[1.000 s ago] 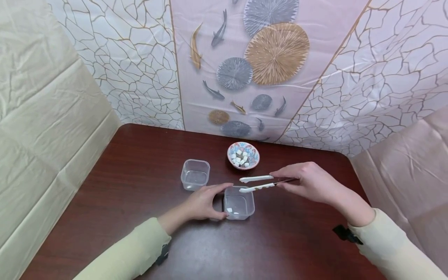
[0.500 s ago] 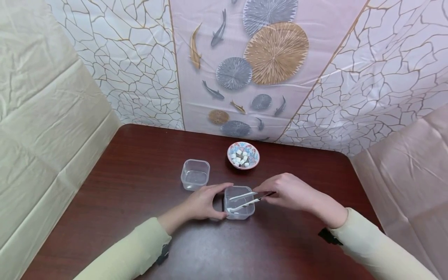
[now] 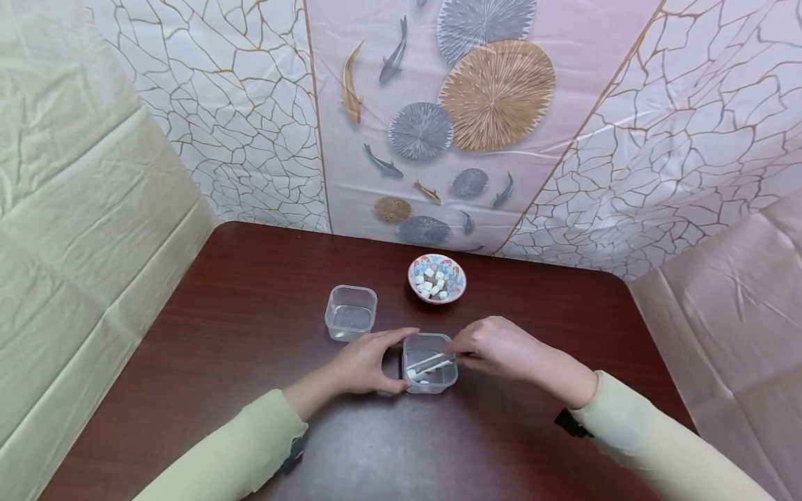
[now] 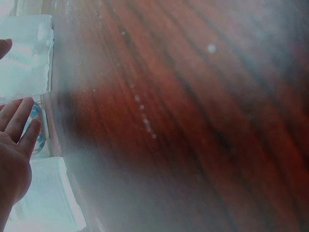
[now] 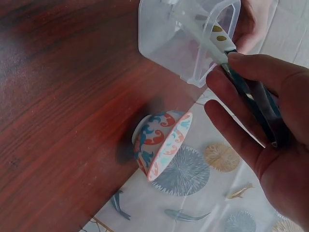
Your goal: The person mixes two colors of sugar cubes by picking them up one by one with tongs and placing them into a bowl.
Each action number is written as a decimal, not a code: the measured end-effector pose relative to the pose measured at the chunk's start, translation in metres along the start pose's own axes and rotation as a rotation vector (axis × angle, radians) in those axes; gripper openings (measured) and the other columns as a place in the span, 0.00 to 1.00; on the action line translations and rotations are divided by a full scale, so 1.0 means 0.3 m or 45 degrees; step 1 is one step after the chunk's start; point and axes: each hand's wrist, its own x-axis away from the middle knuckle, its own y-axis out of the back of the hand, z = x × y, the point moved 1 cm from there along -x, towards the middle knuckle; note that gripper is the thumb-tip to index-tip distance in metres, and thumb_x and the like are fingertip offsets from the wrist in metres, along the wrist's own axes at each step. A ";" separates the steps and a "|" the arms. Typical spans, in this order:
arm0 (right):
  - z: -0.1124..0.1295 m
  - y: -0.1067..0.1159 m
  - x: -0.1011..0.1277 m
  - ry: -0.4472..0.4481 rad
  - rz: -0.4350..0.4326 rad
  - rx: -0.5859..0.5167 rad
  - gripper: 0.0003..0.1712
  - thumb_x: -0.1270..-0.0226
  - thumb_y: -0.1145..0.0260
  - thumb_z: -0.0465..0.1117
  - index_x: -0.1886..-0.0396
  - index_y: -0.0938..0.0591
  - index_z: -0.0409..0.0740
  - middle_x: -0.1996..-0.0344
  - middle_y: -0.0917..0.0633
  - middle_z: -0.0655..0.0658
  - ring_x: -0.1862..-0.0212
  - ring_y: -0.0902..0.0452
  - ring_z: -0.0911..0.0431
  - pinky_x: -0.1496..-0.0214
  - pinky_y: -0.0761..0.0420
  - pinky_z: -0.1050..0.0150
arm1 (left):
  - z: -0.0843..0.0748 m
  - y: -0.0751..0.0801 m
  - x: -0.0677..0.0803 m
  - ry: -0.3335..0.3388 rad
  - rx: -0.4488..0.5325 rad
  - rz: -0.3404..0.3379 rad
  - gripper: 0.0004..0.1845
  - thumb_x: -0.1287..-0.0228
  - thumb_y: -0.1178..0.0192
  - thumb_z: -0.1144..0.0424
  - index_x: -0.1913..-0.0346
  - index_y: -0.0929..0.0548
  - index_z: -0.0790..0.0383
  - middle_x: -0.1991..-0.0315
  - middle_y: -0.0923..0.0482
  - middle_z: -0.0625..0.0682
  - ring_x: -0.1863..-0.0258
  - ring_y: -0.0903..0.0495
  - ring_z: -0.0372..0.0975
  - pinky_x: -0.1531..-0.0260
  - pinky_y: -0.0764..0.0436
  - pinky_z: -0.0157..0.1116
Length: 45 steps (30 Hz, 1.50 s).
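Observation:
My left hand (image 3: pixel 362 363) holds the left side of a clear plastic container (image 3: pixel 447 379), thumb at the front corner and a finger at the back one. Its thumb (image 4: pixel 4 47) overlaps that container in the left wrist view. My right hand (image 3: pixel 498 348) pinches a pair of tongs (image 5: pixel 244 92), dark-bodied with white arms. Their tips reach down inside this container, right at a small white cube (image 3: pixel 411 374) near its left wall. Another white piece lies on the container's floor. Part of the tongs is hidden behind the right hand in the head view.
A second clear container (image 3: pixel 351 316) stands behind and left of the held one. Farther back is a patterned bowl (image 3: pixel 460 284) with several white cubes in it. Patterned cloth (image 3: pixel 263 139) hangs behind the dark wooden table (image 3: pixel 263 278).
My right hand has moved left and down, lowering the tongs from above the container's rim into it. The tong arms have come closer together. My left hand has stayed in place.

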 end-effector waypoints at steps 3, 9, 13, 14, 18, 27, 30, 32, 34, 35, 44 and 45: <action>0.001 0.001 0.001 0.012 -0.009 0.022 0.13 0.40 0.20 0.31 0.56 0.08 0.47 0.62 0.08 0.55 0.58 0.11 0.62 0.58 0.12 0.60 | -0.001 0.000 -0.001 0.002 -0.002 -0.001 0.49 0.48 0.20 0.51 0.22 0.27 0.56 0.32 0.18 0.51 0.34 0.18 0.43 0.35 0.19 0.45; 0.002 0.016 0.012 -0.024 -0.051 0.009 0.13 0.39 0.21 0.32 0.55 0.07 0.47 0.60 0.07 0.54 0.57 0.10 0.61 0.56 0.11 0.58 | 0.000 0.003 -0.001 -0.011 0.020 -0.009 0.49 0.49 0.20 0.51 0.22 0.26 0.56 0.32 0.18 0.53 0.34 0.18 0.45 0.36 0.19 0.47; -0.005 0.038 0.030 -0.067 -0.114 -0.014 0.15 0.40 0.21 0.30 0.54 0.07 0.47 0.59 0.07 0.54 0.57 0.10 0.61 0.56 0.11 0.58 | 0.003 0.003 -0.001 -0.040 0.018 -0.038 0.49 0.50 0.20 0.50 0.24 0.26 0.58 0.33 0.17 0.54 0.35 0.17 0.46 0.38 0.18 0.49; -0.007 0.045 0.035 -0.071 -0.130 -0.016 0.15 0.40 0.21 0.30 0.54 0.07 0.47 0.60 0.07 0.54 0.57 0.10 0.61 0.57 0.11 0.58 | 0.004 0.003 -0.001 -0.040 0.022 -0.041 0.48 0.50 0.20 0.50 0.24 0.26 0.58 0.33 0.17 0.54 0.35 0.17 0.46 0.38 0.18 0.49; -0.012 0.074 0.056 -0.072 -0.190 -0.017 0.18 0.42 0.21 0.29 0.52 0.07 0.47 0.60 0.07 0.54 0.59 0.10 0.61 0.59 0.11 0.58 | 0.021 -0.005 0.001 -0.064 0.029 -0.058 0.48 0.47 0.21 0.49 0.23 0.26 0.56 0.33 0.18 0.53 0.35 0.17 0.45 0.38 0.18 0.47; -0.024 0.156 0.090 -0.058 -0.327 0.036 0.19 0.45 0.19 0.29 0.54 0.06 0.47 0.61 0.07 0.53 0.60 0.10 0.60 0.61 0.11 0.58 | 0.054 -0.031 0.001 -0.063 0.052 -0.080 0.49 0.48 0.22 0.44 0.22 0.27 0.53 0.31 0.18 0.50 0.35 0.18 0.44 0.37 0.18 0.48; -0.037 0.182 0.098 -0.063 -0.368 0.049 0.20 0.47 0.19 0.28 0.54 0.06 0.46 0.61 0.07 0.53 0.60 0.09 0.60 0.61 0.11 0.59 | 0.023 -0.008 0.004 -0.025 0.031 -0.048 0.49 0.48 0.21 0.48 0.22 0.27 0.54 0.32 0.18 0.51 0.35 0.18 0.44 0.37 0.18 0.48; -0.048 0.196 0.101 -0.075 -0.387 0.056 0.20 0.47 0.18 0.28 0.54 0.06 0.46 0.60 0.06 0.53 0.59 0.09 0.60 0.61 0.11 0.59 | 0.007 0.003 0.005 -0.009 0.018 -0.032 0.48 0.48 0.21 0.50 0.22 0.27 0.55 0.32 0.18 0.52 0.35 0.18 0.44 0.36 0.19 0.47; -0.061 0.208 0.104 -0.093 -0.403 0.065 0.20 0.47 0.19 0.28 0.54 0.06 0.46 0.60 0.06 0.52 0.59 0.09 0.59 0.61 0.11 0.58 | -0.002 0.008 0.005 0.001 0.007 -0.019 0.48 0.47 0.21 0.51 0.22 0.27 0.55 0.32 0.18 0.52 0.35 0.18 0.43 0.36 0.19 0.46; -0.069 0.212 0.105 -0.104 -0.409 0.072 0.19 0.47 0.19 0.28 0.54 0.06 0.46 0.60 0.06 0.52 0.59 0.09 0.59 0.61 0.12 0.58 | -0.004 0.008 0.005 -0.003 0.004 -0.018 0.48 0.47 0.21 0.51 0.22 0.27 0.56 0.32 0.18 0.52 0.35 0.18 0.43 0.36 0.19 0.46; -0.154 0.233 0.102 -0.241 -0.427 0.163 0.16 0.44 0.19 0.30 0.55 0.06 0.46 0.60 0.06 0.49 0.61 0.08 0.53 0.64 0.12 0.51 | 0.055 -0.039 0.003 -0.116 0.018 -0.101 0.47 0.45 0.23 0.45 0.22 0.27 0.54 0.33 0.17 0.50 0.37 0.17 0.42 0.39 0.17 0.45; -0.165 0.232 0.101 -0.252 -0.425 0.168 0.16 0.44 0.19 0.30 0.55 0.06 0.46 0.60 0.06 0.49 0.61 0.08 0.53 0.64 0.12 0.50 | 0.063 -0.047 0.002 -0.123 0.018 -0.108 0.48 0.45 0.23 0.44 0.22 0.27 0.53 0.33 0.17 0.50 0.37 0.17 0.42 0.40 0.17 0.44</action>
